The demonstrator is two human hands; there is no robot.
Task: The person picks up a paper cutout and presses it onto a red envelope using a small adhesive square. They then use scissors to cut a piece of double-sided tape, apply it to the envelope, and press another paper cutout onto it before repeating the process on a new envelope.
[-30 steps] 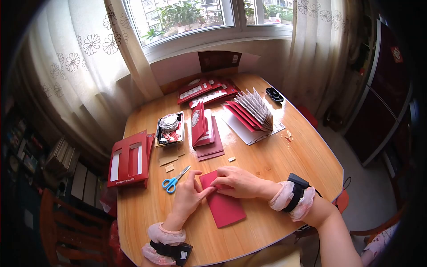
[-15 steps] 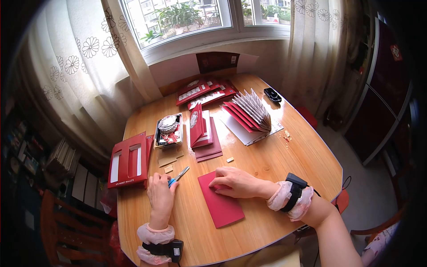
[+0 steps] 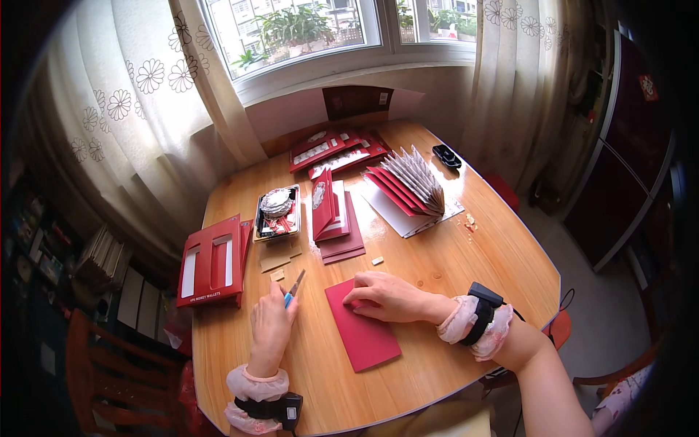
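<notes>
Left hand's (image 3: pixel 272 319) fingers were curled round the blue-handled scissors (image 3: pixel 293 290), blades pointing away. Right hand's (image 3: pixel 384 297) fingers were bent onto the red card (image 3: pixel 363 326), couldn't tell if pinching. Card lay flat on the wooden surface (image 3: pixel 437 371), right of the scissors.

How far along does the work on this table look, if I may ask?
The decorated red folder looks done. The left hand holds blue scissors; the right hand rests on a plain red card. That card and the white ornaments in the tray seem left.
</notes>
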